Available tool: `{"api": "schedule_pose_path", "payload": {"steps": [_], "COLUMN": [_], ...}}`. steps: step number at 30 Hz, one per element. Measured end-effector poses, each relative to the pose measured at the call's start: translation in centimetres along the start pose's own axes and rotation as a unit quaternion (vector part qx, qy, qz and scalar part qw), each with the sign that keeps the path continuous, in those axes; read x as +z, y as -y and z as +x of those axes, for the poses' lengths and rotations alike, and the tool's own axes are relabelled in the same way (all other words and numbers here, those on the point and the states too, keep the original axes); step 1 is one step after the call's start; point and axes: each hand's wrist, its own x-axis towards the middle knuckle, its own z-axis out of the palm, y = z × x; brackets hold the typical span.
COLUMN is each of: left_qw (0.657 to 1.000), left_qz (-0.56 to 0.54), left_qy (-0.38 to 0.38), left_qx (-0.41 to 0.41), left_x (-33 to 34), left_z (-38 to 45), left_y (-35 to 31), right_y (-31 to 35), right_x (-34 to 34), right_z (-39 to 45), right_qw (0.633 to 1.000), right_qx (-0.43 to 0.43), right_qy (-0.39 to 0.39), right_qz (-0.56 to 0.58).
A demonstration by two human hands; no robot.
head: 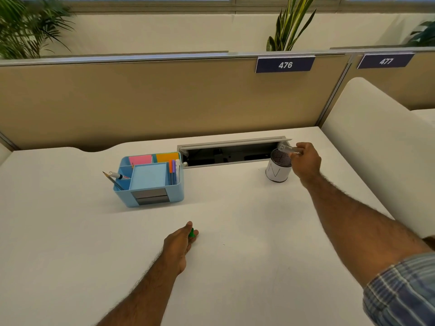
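My right hand (307,161) reaches to the far right of the white desk (70,231) and pinches a small clear plastic piece (289,148) just above the open top of a mesh pen cup (277,169) wrapped in white paper. My left hand (180,243) rests on the desk nearer to me, its fingers curled round a small green object (192,232) that is mostly hidden by the hand. A light blue desk organizer (150,180) stands left of centre, holding sticky notes, pens, a marker and a pencil.
An open cable tray (230,152) with its lid raised runs along the desk's back edge between organizer and cup. A beige partition (164,95) with number plates 476 and 477 closes the back. A white side divider (376,147) bounds the right.
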Motion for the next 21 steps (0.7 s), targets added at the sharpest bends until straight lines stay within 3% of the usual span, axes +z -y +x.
{"api": "schedule_pose_path", "payload": {"steps": [5, 11, 16, 21], "left_qw": [1.0, 0.999, 0.998, 0.995], "left_qz": [0.013, 0.03, 0.041, 0.052], "left_qy": [0.006, 0.017, 0.03, 0.041], "left_qx": [0.008, 0.023, 0.047, 0.07], "left_x": [0.1, 0.3, 0.5, 0.5], "left_z": [-0.3, -1.2, -2.3, -3.0], "left_y": [-0.1, 0.1, 0.1, 0.6], "right_y": [0.5, 0.2, -1.0, -2.9], "right_x": [0.6, 1.7, 3.3, 4.8], "right_z": [-4.1, -10.8, -18.2, -24.6], "right_qw": [0.995, 0.975, 0.957, 0.949], "right_qx": [-0.004, 0.031, 0.044, 0.056], "right_qy": [0.014, 0.084, 0.18, 0.26], "right_qz": [0.101, 0.204, 0.225, 0.167]}}
